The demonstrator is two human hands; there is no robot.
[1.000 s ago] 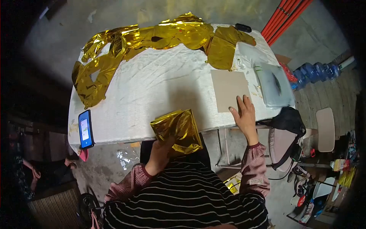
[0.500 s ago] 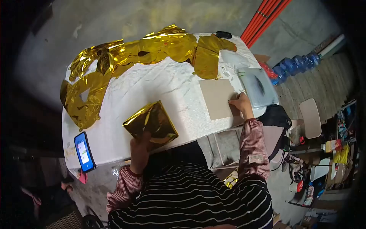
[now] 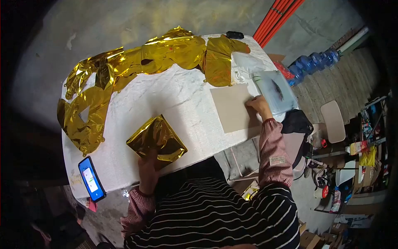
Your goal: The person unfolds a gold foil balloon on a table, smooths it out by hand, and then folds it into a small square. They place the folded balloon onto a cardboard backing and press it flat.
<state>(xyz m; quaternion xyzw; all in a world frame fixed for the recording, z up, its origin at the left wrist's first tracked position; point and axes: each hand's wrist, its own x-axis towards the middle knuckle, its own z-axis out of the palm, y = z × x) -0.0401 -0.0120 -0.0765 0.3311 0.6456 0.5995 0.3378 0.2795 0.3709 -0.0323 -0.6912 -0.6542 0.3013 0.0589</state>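
Note:
A folded square of shiny gold foil [image 3: 159,135] is in my left hand [image 3: 148,172], tilted near the front edge of the table. My left fingers grip its near edge and partly disappear in shadow. Over the right edge of a beige cardboard sheet [image 3: 232,110], my right hand [image 3: 260,107] is closed with curled fingers; whether it pinches the sheet or something small there is hidden. Just beyond that hand lies a stack of clear plastic bags [image 3: 275,92].
Flat gold foil balloons [image 3: 174,54] spread along the table's far and left edges. A lit phone [image 3: 91,179] lies at the front left corner, a black object [image 3: 235,35] at the far edge. Blue water bottles [image 3: 313,64] and a chair [image 3: 290,141] stand at the right.
The view has shifted a little, moving the table leftward in the picture. My right hand has slid slightly away from me along the cardboard's edge. My left hand still holds the gold foil.

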